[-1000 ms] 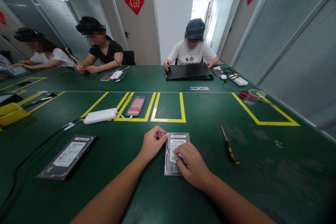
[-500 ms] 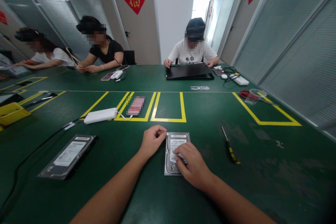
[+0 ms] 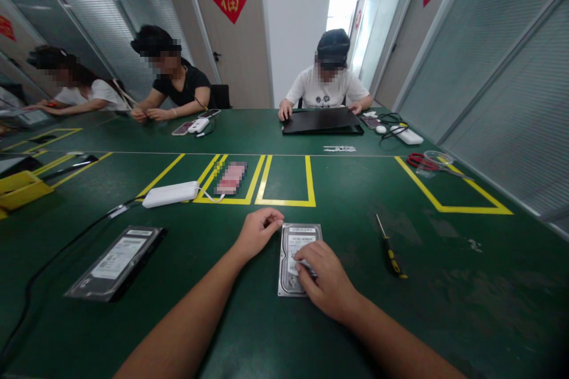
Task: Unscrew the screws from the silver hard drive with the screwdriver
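pressing evenly seems best, with the right hand (image 3: pixel 326 278) half-curled on the hard drive (image 3: pixel 288 257), the left hand (image 3: pixel 260 230) loosely bent at its far corner, neither grip clear.

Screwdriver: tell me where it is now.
In the head view, the screwdriver lies on the green table right of the central hard drive, nearer the wearer than the red-handled scissors.
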Tool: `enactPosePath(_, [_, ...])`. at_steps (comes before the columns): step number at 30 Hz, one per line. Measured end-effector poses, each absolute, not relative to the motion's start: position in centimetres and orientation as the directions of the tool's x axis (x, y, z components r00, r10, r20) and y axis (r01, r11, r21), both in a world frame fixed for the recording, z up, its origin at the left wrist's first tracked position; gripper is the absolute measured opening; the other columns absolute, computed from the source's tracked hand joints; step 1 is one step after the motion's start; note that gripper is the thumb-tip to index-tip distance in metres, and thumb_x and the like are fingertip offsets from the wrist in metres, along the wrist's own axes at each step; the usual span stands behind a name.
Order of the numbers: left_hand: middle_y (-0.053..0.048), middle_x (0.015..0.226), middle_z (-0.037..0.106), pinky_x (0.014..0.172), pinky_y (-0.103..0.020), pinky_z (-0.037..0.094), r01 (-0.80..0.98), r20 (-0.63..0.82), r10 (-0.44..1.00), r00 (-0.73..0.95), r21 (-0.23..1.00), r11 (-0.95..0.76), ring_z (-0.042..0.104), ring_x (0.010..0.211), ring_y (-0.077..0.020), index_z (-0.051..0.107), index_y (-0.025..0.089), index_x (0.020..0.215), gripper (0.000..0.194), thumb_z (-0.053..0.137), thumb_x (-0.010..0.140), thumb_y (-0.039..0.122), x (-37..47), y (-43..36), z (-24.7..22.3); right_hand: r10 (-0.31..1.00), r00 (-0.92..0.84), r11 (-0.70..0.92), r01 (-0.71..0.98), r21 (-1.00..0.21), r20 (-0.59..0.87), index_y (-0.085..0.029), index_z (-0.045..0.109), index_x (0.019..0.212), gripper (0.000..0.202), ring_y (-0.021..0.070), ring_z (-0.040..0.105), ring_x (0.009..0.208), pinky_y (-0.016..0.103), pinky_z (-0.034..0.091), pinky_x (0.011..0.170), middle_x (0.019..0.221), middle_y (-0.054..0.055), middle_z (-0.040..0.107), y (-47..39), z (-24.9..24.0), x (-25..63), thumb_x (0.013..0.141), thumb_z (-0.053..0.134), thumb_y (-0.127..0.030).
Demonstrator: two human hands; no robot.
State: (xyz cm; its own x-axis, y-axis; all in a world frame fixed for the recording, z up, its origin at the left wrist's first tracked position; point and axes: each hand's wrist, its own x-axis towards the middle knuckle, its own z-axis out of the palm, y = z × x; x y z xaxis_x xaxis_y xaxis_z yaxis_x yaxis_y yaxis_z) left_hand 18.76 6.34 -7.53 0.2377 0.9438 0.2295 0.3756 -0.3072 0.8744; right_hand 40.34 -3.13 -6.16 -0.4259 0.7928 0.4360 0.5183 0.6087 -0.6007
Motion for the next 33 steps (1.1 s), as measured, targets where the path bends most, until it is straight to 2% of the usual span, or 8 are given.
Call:
enactPosePath(18, [-0.004, 0.085, 0.071, 0.072, -0.027, 0.048, 0.321, 0.104, 0.923, 0.369, 0.918, -0.232, 0.065, 0.077, -0.0166, 0.071, 0.015, 0.091, 0.017, 0.069, 0.083, 0.030, 18.2, 7.6, -7.5, 0.790, -0.434, 0.612, 0.514, -0.602, 0.433, -0.018, 0.060, 0.097, 0.013, 0.0212, 0.055, 0.089, 0.037, 0.043, 0.083, 0.091, 0.006, 0.064, -3.2, -6.0, 40.3, 0.089, 0.053, -0.011])
enactPosePath(33, [-0.005, 0.076, 0.073, 0.068, -0.025, 0.048, 0.197, -0.101, 0.909, 0.405, 0.980, 0.021, 0.065, 0.070, -0.0145, 0.073, 0.013, 0.087, 0.024, 0.080, 0.071, 0.030, 18.2, 8.2, -6.6, 0.791, -0.434, 0.610, 0.522, -0.596, 0.430, -0.019, 0.059, 0.096, 0.012, 0.0206, 0.055, 0.088, 0.037, 0.043, 0.082, 0.091, 0.006, 0.064, -3.2, -5.8, 40.3, 0.090, 0.052, -0.012])
